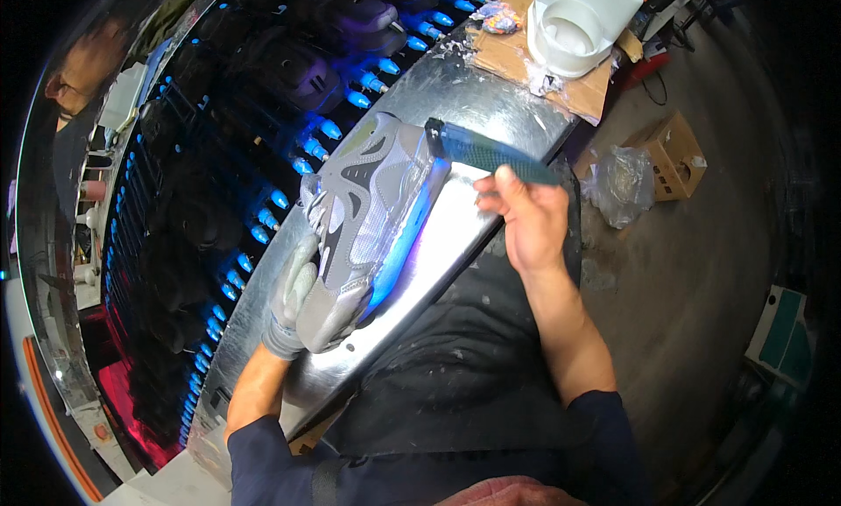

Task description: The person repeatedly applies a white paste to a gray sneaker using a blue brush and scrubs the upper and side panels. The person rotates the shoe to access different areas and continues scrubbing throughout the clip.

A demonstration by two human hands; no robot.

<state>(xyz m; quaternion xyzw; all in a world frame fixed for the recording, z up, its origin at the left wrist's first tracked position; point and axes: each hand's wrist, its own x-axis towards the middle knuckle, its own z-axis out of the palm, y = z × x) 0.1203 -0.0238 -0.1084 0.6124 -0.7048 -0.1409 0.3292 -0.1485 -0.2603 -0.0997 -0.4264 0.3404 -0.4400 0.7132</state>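
Note:
A grey sneaker [355, 212] is tilted on its side above the metal ledge, its sole edge lit blue and facing right. My left hand [296, 287], in a grey-white glove, is closed round its left side near the lower end; some fingers are hidden behind the shoe. My bare right hand [526, 212] pinches a flat dark green tool with a black end [491, 151]. That black end is close to the upper right of the shoe; whether they touch I cannot tell. Motion blurs the tool, and its exact kind is unclear.
Along the left runs a dark rack with glowing blue nozzles [311, 147] and dark shoes [307, 77]. A white container [574, 33] stands on cardboard [591, 94] at the ledge's far end. On the floor at right lie a carton [674, 155] and a clear plastic bag [624, 186].

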